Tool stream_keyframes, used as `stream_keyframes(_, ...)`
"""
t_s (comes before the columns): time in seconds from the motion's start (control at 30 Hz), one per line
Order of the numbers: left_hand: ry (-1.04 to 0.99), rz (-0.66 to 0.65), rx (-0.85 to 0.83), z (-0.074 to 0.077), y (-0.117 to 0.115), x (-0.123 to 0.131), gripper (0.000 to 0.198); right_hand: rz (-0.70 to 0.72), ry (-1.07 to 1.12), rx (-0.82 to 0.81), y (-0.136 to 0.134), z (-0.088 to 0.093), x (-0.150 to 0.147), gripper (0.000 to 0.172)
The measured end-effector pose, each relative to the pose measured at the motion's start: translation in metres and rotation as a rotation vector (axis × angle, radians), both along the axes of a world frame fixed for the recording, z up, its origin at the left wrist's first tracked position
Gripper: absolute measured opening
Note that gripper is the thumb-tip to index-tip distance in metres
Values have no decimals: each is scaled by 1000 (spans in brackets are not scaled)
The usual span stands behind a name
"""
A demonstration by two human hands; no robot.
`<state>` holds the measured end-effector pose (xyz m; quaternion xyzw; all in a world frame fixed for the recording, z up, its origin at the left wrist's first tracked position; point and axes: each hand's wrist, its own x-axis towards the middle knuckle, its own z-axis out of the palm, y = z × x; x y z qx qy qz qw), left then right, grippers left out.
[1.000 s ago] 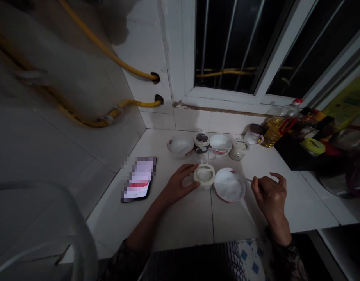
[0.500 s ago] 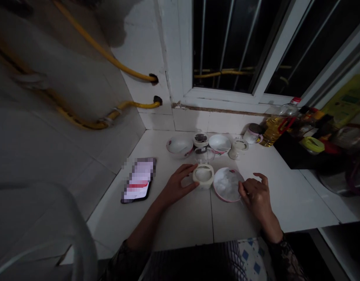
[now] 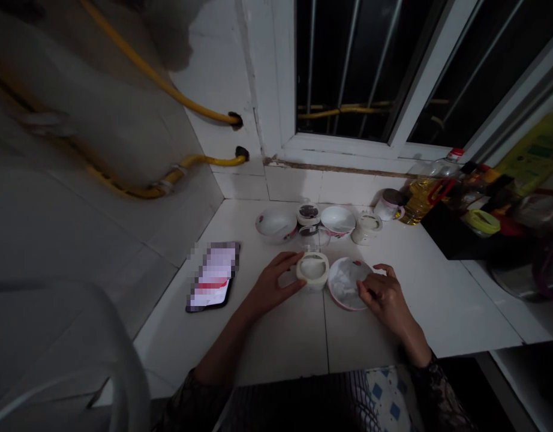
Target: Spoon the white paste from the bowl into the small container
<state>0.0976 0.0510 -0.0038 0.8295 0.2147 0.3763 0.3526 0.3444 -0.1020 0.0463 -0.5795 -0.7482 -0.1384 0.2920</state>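
Home kitchen, apparently: bowls (image 3: 343, 264) & sm. jars (image 3: 314, 286) are sitting on a white-tiled bench (image 3: 280, 342), a btl. of yellow oil (image 3: 414, 205) is standing nr. a barred window (image 3: 348, 66) & yellow pipes (image 3: 137, 54) are running along the tiled wall (image 3: 123, 246).

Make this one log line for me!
Left hand: gripping open jar | Right hand: over near bowl, grip unclear | Counter: phone at left, two bowls farther back
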Motion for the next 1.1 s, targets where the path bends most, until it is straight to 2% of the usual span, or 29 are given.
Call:
stream_keyframes(0.13,12,-4,-7,2,-1,-1,51,-7,89,18,-1,-4,1,39)
stream_keyframes(0.3,14,5,-12,2,-1,-1,50,-70,309,-6,-3,-11,7,41)
stream_keyframes(0.5,-12,3,-20,-1,0,0,51,-300,599,-17,-4,-18,10,52)
stream_keyframes(0.63,10,-2,-37,1,0,0,51,-351,716,-29,-3,-10,8,52)
stream_keyframes(0.73,18,3,-43,3,-1,0,50,-329,650,153,0,1,-3,43)
stream_keyframes(0.83,10,-3,-39,4,-2,0,50,-219,412,313,7,11,-23,30)
stream_keyframes(0.93,9,-7,-39,3,-1,0,51,-35,83,306,16,17,-43,23)
stream_keyframes(1.0,14,-2,-37,2,-1,0,52,36,-58,300,20,19,-51,23)
stream_keyframes(1.1,17,-1,-33,2,-1,-1,52,-5,-21,328,20,23,-47,24)
